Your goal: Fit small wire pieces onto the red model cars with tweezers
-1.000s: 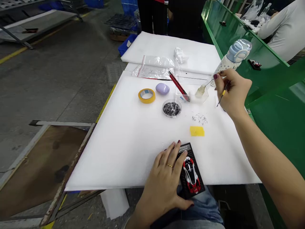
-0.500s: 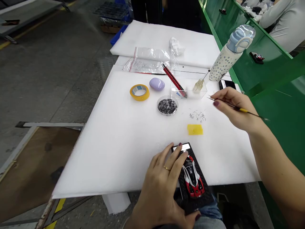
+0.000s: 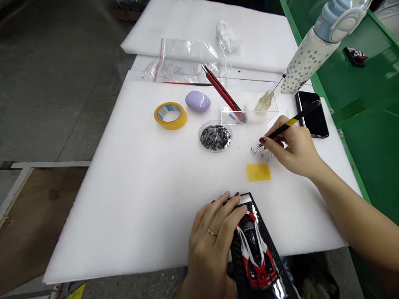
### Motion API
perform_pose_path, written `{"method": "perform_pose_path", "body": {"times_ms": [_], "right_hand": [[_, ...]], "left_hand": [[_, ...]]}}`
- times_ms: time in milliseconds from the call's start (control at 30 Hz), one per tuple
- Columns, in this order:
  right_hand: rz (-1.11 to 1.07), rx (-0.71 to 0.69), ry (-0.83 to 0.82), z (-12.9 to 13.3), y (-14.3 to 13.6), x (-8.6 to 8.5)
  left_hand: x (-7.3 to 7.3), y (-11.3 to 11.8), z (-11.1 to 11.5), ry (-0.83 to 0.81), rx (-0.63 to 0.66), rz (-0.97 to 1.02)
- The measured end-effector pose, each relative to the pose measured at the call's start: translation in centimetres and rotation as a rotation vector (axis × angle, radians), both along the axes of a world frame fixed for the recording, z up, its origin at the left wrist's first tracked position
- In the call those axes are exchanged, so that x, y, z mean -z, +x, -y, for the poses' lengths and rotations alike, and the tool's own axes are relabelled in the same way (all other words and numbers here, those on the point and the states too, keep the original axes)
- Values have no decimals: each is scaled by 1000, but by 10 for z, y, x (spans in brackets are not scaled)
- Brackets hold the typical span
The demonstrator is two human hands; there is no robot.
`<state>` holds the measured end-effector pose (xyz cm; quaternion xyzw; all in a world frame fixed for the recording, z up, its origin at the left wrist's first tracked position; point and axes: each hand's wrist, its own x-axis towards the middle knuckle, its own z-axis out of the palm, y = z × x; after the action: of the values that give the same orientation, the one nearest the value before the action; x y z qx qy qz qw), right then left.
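Note:
At the table's near edge, my left hand [image 3: 212,241] is closed round the left side of a black display base. On that base sits a red, white and black model car [image 3: 257,253]. My right hand [image 3: 293,145] pinches black tweezers [image 3: 282,128] with a yellow band. Their tips touch down among small loose black slivers [image 3: 263,153] scattered on the white sheet. Just below the slivers lies a yellow rectangle of tape [image 3: 258,172]. Left of them, a clear round dish [image 3: 215,137] is filled with similar black slivers.
Behind the dish are a yellow tape roll [image 3: 170,116], a purple egg-shaped object [image 3: 198,101] and a clear tray [image 3: 249,118] holding a red-handled tool [image 3: 222,91] and a small bottle [image 3: 264,102]. A phone [image 3: 311,114] and a dotted drinking bottle [image 3: 307,62] stand at the right.
My right hand has come down and left, bringing the tweezer tips from beside the clear tray to the loose slivers. My left hand keeps its grip on the base. The view has moved closer.

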<state>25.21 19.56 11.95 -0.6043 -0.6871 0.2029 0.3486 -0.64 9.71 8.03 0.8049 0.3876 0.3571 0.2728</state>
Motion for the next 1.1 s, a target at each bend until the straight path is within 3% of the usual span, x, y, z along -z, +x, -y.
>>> {"method": "perform_pose_path", "body": {"times_ms": [267, 367, 500, 633, 833, 967, 1100], "right_hand": [[-84, 39, 31, 0, -4, 0], [-281, 99, -14, 18, -7, -7], [-549, 66, -110, 53, -12, -4], [-549, 79, -98, 74, -16, 11], [-486, 79, -114, 75, -17, 22], [-499, 64, -114, 73, -16, 20], [-705, 52, -40, 86, -27, 9]], "left_hand": [[-5, -2, -1, -25, 17, 17], [-3, 0, 0, -39, 8, 15], [2, 2, 1, 17, -50, 33], [4, 1, 1, -9, -19, 49], [-2, -1, 2, -75, 5, 34], [-2, 0, 1, -74, 13, 41], [-2, -1, 0, -82, 10, 38]]}}
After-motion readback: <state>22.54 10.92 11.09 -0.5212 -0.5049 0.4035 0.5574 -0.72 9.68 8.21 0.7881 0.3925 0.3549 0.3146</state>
